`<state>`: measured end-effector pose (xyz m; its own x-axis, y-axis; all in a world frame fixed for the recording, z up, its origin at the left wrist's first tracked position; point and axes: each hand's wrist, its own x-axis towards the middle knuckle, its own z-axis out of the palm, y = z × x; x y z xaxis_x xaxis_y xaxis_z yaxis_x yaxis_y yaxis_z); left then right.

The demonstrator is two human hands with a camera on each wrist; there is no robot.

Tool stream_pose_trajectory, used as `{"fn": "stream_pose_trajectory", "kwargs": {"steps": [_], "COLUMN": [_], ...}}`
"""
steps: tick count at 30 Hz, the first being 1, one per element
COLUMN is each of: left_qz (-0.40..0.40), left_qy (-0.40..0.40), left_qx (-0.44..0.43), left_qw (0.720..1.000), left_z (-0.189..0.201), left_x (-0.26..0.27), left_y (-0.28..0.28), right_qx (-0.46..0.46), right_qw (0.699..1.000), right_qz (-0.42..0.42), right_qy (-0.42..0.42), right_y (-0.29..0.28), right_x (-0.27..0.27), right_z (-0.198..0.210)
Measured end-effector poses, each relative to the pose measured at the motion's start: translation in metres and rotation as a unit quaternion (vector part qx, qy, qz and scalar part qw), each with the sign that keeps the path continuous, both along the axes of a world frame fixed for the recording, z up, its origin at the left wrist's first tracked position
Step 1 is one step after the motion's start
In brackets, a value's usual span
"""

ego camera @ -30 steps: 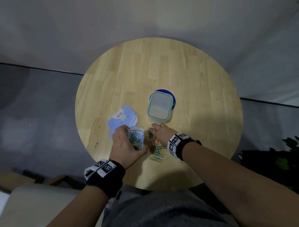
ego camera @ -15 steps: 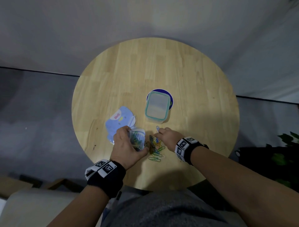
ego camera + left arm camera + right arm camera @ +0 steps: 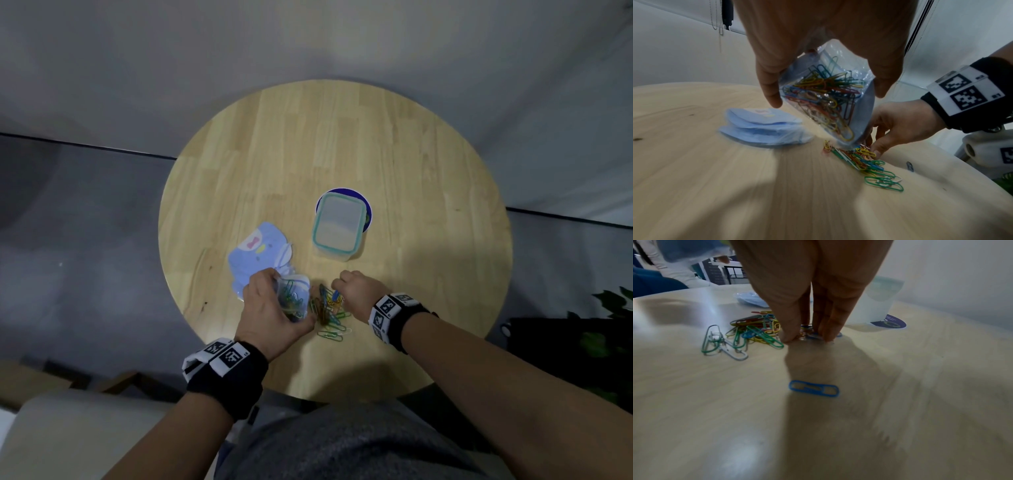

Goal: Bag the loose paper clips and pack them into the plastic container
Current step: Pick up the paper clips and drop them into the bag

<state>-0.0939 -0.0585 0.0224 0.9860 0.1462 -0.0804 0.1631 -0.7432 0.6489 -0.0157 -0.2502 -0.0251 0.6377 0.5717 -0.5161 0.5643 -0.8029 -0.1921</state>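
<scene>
Gripping the bag (image 3: 824,97) tilted in your left hand (image 3: 270,313) while your right hand (image 3: 356,291) pinches at the clips (image 3: 756,332) on the table (image 3: 342,154) near the box (image 3: 337,226), you risk spilling bagged clips or missing the 1 stray clip (image 3: 813,388).

Your right hand (image 3: 807,293) hides the clips under its fingertips (image 3: 789,337). You can't tell if the blurry box (image 3: 877,305) has a lid.
</scene>
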Motion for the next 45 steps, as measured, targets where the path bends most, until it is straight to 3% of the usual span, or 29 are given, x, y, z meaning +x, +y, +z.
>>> {"fn": "stream_pose_trajectory", "kwargs": {"steps": [6,8,12,14,16,18,21,24,27,29,30,33,35,40,45], "left_qz": [-0.005,-0.004,-0.009,-0.012,-0.017,-0.025,-0.031,-0.031,-0.035,-0.027,-0.023,-0.019,-0.014,-0.008,-0.015], "left_qy": [-0.004,-0.006,-0.007,-0.001,0.006,0.005,-0.010,-0.025,-0.034,-0.034,-0.035,-0.045,-0.044,-0.021,0.011], "left_qx": [0.001,0.000,-0.004,-0.012,-0.020,-0.028,-0.038,-0.045,-0.045,-0.058,-0.067,-0.085,-0.091,-0.083,-0.189], "left_qw": [1.000,1.000,1.000,1.000,1.000,0.999,0.999,0.998,0.998,0.997,0.997,0.995,0.995,0.996,0.982], "left_z": [0.000,-0.001,-0.002,-0.003,-0.001,0.000,0.002,0.006,0.013,0.020,0.023,0.030,0.031,0.035,0.040], "left_x": [0.000,-0.001,-0.001,0.000,0.002,0.004,0.009,0.016,0.024,0.028,0.029,0.032,0.032,0.033,0.032], "left_y": [0.000,0.000,-0.003,-0.006,-0.011,-0.016,-0.026,-0.037,-0.048,-0.053,-0.055,-0.057,-0.058,-0.061,-0.056], "right_qx": [-0.036,-0.043,0.005,0.053,0.107,0.193,0.338,0.450,0.485,0.473,0.455,0.371,0.347,0.334,0.333], "right_qw": [0.996,0.997,0.996,0.995,0.982,0.939,0.846,0.750,0.707,0.715,0.735,0.836,0.873,0.896,0.907], "right_qz": [0.047,0.045,0.021,-0.032,-0.149,-0.283,-0.410,-0.472,-0.498,-0.501,-0.491,-0.400,-0.342,-0.286,-0.250], "right_qy": [-0.064,-0.040,-0.089,-0.075,-0.035,0.011,0.043,0.109,0.130,0.122,0.109,0.060,0.031,0.053,0.056], "right_y": [0.008,0.003,-0.007,-0.011,-0.016,-0.019,-0.014,0.001,0.014,0.017,0.017,0.013,0.010,0.007,-0.007], "right_x": [-0.007,-0.006,-0.009,-0.009,-0.009,-0.009,-0.006,0.000,0.004,0.002,0.000,-0.011,-0.017,-0.024,-0.006], "right_z": [0.008,0.000,0.006,0.020,0.034,0.053,0.085,0.114,0.128,0.131,0.129,0.128,0.131,0.136,0.140]}}
